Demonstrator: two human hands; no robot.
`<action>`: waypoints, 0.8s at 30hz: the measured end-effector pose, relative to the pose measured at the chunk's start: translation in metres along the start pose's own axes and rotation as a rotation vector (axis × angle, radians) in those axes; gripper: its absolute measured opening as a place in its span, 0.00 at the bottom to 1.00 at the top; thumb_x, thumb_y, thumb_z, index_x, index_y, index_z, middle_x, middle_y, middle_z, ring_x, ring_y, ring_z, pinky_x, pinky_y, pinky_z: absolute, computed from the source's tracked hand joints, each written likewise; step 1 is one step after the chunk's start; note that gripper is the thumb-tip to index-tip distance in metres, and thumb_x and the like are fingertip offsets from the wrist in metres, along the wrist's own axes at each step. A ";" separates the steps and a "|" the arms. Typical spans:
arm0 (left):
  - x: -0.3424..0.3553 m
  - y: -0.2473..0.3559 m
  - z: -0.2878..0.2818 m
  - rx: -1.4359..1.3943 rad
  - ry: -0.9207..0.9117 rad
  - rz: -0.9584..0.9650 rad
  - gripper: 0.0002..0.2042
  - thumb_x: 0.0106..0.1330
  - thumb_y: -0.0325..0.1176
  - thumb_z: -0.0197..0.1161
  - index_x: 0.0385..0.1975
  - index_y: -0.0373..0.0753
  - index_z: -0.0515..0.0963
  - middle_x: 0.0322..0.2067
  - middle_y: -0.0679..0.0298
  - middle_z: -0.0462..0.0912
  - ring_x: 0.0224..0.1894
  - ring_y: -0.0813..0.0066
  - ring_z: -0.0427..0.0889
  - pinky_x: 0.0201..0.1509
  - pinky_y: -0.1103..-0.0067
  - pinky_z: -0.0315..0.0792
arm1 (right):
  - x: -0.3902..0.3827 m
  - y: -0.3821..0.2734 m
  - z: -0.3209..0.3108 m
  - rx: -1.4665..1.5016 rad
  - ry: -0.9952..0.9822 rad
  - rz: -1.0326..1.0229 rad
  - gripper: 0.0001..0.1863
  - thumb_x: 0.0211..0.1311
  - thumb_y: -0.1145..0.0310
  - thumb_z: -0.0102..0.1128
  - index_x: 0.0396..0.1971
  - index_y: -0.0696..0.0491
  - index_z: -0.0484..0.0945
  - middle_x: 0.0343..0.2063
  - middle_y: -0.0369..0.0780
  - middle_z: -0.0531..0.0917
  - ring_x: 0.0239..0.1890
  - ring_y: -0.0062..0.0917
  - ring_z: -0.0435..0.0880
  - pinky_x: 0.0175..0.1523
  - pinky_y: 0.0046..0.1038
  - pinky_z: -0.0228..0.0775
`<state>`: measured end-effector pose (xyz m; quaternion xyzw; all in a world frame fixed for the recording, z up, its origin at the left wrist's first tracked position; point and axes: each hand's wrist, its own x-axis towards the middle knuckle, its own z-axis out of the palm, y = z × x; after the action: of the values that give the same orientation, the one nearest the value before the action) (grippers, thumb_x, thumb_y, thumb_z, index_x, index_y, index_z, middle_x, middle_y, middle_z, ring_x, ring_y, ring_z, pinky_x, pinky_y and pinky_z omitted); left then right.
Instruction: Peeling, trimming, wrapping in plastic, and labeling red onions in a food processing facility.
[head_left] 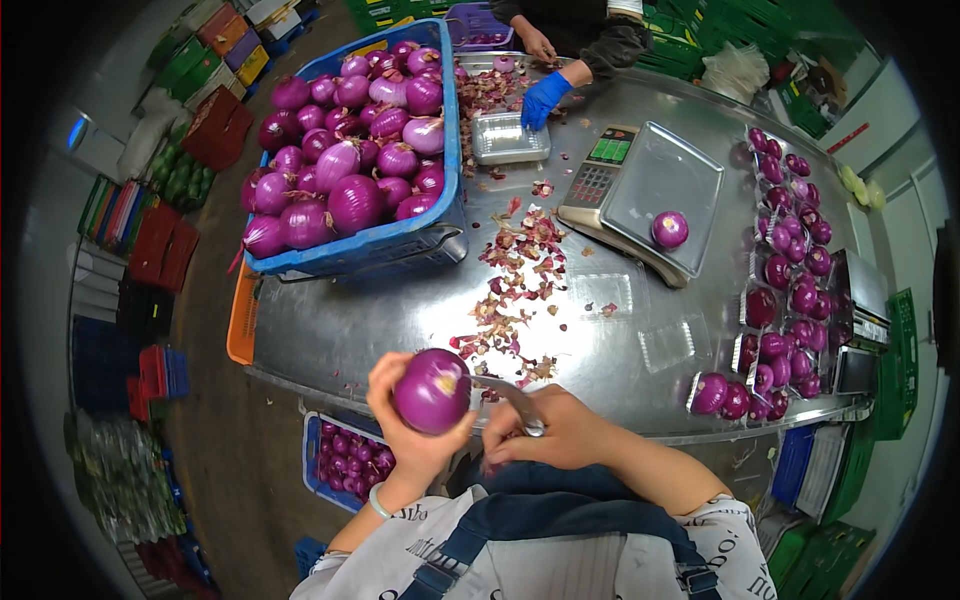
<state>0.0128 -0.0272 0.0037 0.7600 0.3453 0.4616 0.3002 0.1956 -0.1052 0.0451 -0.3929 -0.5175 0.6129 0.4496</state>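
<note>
A red onion (432, 392) is sitting in the person's left hand (425, 452), above the near edge of the steel table (380, 320). Its pale, cut-looking end is facing up toward the camera and slightly to the right, and the onion's axis is running through that end; the body is nearly round, so no side is looking much longer. The left fingers are curling around its left and lower sides, holding it from below. A knife (520, 405) is pointing up and leftward at the onion, its long axis slanting from the right hand (560, 430); whether the tip is touching the skin is hard to tell. The right fingers are gripping the knife's handle, mostly hiding it.

Beyond the hands, loose peelings (525, 260) are lying in a strip across the table. To the left, a blue crate (452, 150) is holding a heap of onions. To the right, a scale (680, 180) is carrying a single onion (669, 230), and packed onions (774, 345) are lining the far right side. Across the table, a co-worker's blue-gloved hand (545, 100) is touching a clear tray (510, 137).
</note>
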 end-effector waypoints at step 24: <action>0.008 0.020 0.021 -1.253 -0.239 -0.895 0.41 0.41 0.35 0.73 0.56 0.46 0.56 0.50 0.57 0.69 0.53 0.63 0.73 0.61 0.67 0.68 | -0.022 0.033 -0.013 -1.316 0.512 -0.130 0.24 0.46 0.73 0.59 0.49 0.51 0.75 0.33 0.35 0.80 0.25 0.21 0.81 0.26 0.23 0.72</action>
<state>0.0388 -0.0354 0.0145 0.2816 0.2593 0.3207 0.8664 0.2094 -0.1249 0.0106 -0.6831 -0.6808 0.0333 0.2623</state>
